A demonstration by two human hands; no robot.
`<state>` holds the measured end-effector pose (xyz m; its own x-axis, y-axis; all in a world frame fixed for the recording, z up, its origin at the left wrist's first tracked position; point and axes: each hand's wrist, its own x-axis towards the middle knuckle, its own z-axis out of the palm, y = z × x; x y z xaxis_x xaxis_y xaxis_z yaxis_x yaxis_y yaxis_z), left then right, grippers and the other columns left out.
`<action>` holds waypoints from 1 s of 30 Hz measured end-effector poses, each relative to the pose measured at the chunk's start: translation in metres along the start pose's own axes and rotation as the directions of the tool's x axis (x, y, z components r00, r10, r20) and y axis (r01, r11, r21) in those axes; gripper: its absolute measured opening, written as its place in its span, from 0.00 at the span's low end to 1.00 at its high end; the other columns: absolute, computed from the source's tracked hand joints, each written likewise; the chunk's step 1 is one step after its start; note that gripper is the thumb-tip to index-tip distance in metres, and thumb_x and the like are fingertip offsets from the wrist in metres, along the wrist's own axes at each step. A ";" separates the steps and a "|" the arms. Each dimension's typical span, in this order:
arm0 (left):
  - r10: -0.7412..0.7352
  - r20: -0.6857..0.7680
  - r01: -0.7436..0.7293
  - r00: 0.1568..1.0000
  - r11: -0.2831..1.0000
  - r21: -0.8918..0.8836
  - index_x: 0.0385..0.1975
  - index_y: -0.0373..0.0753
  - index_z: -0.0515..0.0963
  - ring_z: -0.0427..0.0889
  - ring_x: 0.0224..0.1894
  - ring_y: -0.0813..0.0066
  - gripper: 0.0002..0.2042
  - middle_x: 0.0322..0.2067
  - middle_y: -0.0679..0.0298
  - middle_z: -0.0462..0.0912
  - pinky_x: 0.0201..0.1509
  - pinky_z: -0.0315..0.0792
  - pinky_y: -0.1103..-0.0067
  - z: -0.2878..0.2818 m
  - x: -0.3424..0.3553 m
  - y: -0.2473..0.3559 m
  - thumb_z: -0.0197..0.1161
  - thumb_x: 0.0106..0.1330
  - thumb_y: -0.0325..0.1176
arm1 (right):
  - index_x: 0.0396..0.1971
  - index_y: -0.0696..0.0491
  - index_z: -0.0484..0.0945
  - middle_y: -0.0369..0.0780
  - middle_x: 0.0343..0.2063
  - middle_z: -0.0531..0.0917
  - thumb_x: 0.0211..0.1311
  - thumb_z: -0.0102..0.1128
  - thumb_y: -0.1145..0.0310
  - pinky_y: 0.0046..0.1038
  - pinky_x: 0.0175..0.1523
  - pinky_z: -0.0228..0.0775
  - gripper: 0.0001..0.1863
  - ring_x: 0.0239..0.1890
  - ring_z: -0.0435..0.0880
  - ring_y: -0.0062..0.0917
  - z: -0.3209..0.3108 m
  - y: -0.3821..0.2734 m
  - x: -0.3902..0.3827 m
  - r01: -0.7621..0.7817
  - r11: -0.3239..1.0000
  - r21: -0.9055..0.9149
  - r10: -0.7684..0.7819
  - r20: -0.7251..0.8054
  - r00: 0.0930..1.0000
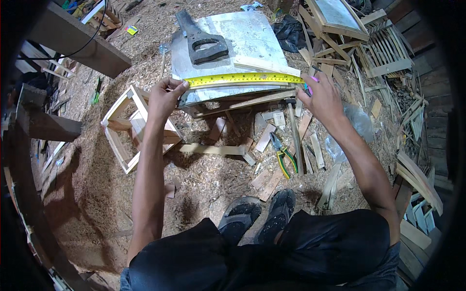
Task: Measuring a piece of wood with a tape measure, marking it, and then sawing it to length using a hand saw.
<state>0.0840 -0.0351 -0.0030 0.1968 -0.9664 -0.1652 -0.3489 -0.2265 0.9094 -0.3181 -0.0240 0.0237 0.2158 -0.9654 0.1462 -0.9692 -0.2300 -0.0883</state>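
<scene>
yellow tape measure [238, 78] stretched along a wood strip [252, 85], each end pinched by left hand [164, 97] and right hand [324, 96] fingers.

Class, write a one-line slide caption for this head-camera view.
Both hands, left hand and right hand, stretch a yellow tape measure along a wooden strip beside a handsaw.

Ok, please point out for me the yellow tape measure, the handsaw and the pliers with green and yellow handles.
yellow tape measure [238, 78], head view, middle of the stretched blade.
handsaw [208, 47], head view, on its dark handle.
pliers [284, 157], head view, where the green and yellow handles begin.
</scene>
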 end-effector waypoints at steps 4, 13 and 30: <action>0.004 0.039 -0.004 0.999 1.000 0.001 0.34 0.33 0.81 0.74 0.25 0.85 0.10 0.25 0.68 0.81 0.29 0.68 0.84 -0.003 0.003 0.000 0.72 0.62 0.33 | 0.53 0.51 0.80 0.49 0.42 0.78 0.58 0.65 0.58 0.43 0.52 0.71 0.24 0.48 0.78 0.43 -0.003 -0.002 0.001 0.032 0.999 -0.041 -0.035 -0.068 0.997; -0.045 0.097 0.048 0.994 0.998 -0.031 0.34 0.38 0.80 0.72 0.24 0.86 0.08 0.25 0.70 0.81 0.27 0.62 0.85 -0.007 0.011 -0.004 0.71 0.62 0.33 | 0.55 0.46 0.77 0.49 0.47 0.76 0.61 0.61 0.56 0.50 0.56 0.68 0.23 0.55 0.74 0.44 -0.004 -0.001 0.002 -0.004 1.000 -0.022 0.005 0.029 1.000; 0.038 0.047 -0.038 0.998 0.999 -0.001 0.40 0.35 0.80 0.72 0.22 0.87 0.11 0.23 0.70 0.79 0.23 0.63 0.85 -0.004 0.011 0.000 0.72 0.61 0.32 | 0.57 0.51 0.76 0.50 0.46 0.76 0.55 0.71 0.55 0.42 0.56 0.70 0.30 0.53 0.75 0.44 -0.008 -0.004 -0.001 0.048 0.997 -0.058 -0.049 -0.021 0.999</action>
<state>0.0897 -0.0452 -0.0032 0.1400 -0.9789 -0.1488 -0.3553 -0.1899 0.9152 -0.3150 -0.0214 0.0316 0.2604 -0.9502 0.1711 -0.9631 -0.2682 -0.0239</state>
